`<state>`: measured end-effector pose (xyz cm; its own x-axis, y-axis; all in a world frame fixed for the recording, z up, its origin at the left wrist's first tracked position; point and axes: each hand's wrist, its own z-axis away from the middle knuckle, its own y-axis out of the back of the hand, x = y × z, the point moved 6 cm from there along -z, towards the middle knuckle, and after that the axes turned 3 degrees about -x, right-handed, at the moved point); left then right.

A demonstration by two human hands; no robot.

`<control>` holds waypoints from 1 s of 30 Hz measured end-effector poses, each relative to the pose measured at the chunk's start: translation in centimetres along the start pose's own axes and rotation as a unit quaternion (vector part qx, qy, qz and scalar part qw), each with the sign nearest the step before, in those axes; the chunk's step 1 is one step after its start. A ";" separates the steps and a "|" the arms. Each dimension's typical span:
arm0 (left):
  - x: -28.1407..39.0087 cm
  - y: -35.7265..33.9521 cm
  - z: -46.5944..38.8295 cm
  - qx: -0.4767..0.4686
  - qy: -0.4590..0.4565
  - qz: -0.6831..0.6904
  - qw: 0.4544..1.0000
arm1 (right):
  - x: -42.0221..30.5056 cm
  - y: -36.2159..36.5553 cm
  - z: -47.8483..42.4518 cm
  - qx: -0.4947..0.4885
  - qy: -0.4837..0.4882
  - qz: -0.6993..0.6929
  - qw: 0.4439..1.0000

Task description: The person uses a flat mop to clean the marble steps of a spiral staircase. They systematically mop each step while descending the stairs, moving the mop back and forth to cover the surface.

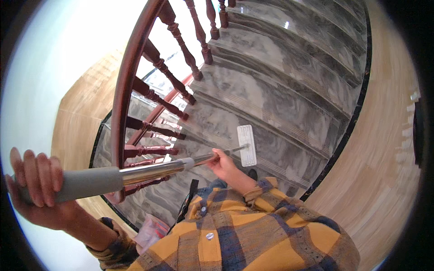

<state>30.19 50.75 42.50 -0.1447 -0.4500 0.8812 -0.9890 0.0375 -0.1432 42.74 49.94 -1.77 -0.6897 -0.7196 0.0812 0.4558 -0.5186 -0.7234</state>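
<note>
A flat mop's metal pole (152, 172) runs across the view from lower left toward the middle. My left hand (40, 189) is wrapped around the grey foam grip (89, 183) at its upper end. Farther down, my right hand (222, 164) closes around the thinner section of the pole, past a pale collar (187, 163). At the far end, the white rectangular mop head (247, 145) lies over a grey marbled stair tread (217, 125). Whether any pad is under the head cannot be seen.
A dark red wooden handrail (122, 88) with turned balusters (176, 34) curves along the left. Marble steps (271, 81) fan out ahead, edged by a black skirting (356, 111) and a wood-look wall (383, 142) on the right. A plastic bag (152, 230) sits at lower left.
</note>
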 end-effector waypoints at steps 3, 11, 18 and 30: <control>-0.8 -0.2 1.8 0.029 -0.007 0.015 0.999 | -0.6 3.3 0.5 0.027 -0.014 0.027 0.999; -0.3 1.3 10.2 0.239 -0.065 0.022 0.969 | -0.4 8.4 2.7 0.114 -0.043 0.109 0.987; 1.8 2.8 16.5 0.337 -0.051 -0.019 0.940 | 3.2 10.7 2.7 0.201 -0.089 0.085 0.972; 10.3 11.8 21.6 0.586 -0.127 -0.233 0.766 | 19.1 -1.9 -8.6 0.077 -0.295 0.329 0.894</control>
<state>17.70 27.29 40.12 0.3744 -0.3356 0.8644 -0.2031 -0.9393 -0.2766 23.84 41.17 -4.75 0.1524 -0.9868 0.0542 0.7568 0.0813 -0.6486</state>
